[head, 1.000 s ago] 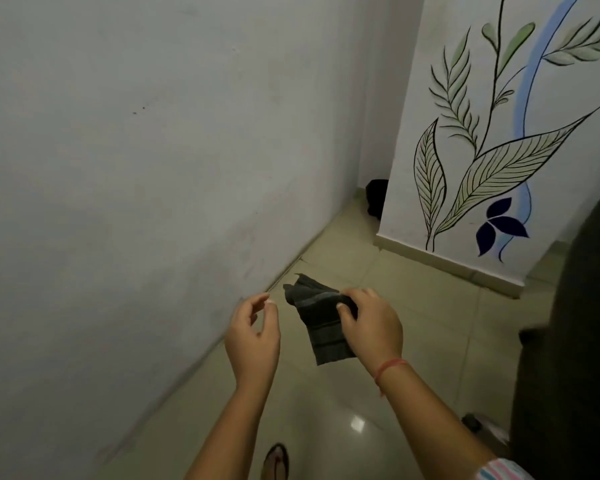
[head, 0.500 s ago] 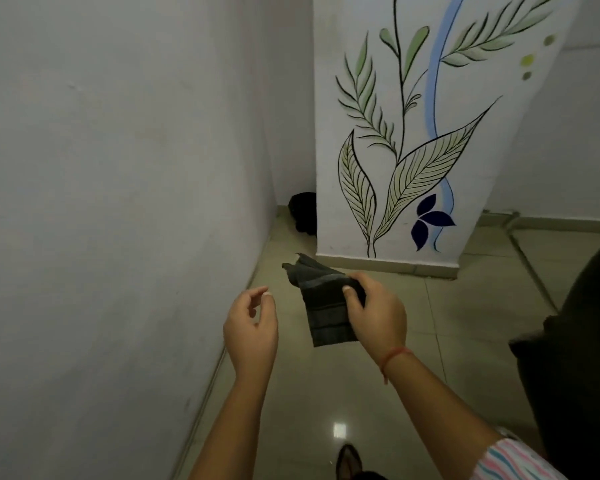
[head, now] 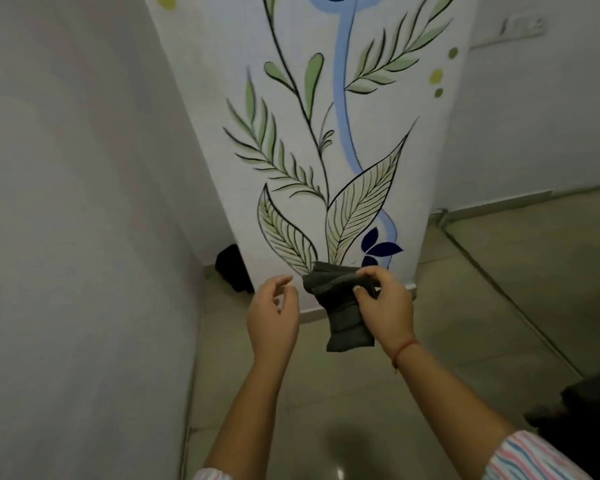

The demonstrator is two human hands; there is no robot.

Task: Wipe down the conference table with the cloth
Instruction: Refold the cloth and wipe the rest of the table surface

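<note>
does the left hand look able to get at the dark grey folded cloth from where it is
Probably yes: the left hand hangs open just beside the dark grey folded cloth, which the right hand pinches in mid-air, with nothing between them.

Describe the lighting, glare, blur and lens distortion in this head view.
Head view: dim, even indoor light; a small glare spot on the glossy floor at the bottom edge; wide-angle bending tilts the painted pillar; the whole frame is slightly soft, with the dark cloth and right hand still readable.
</note>
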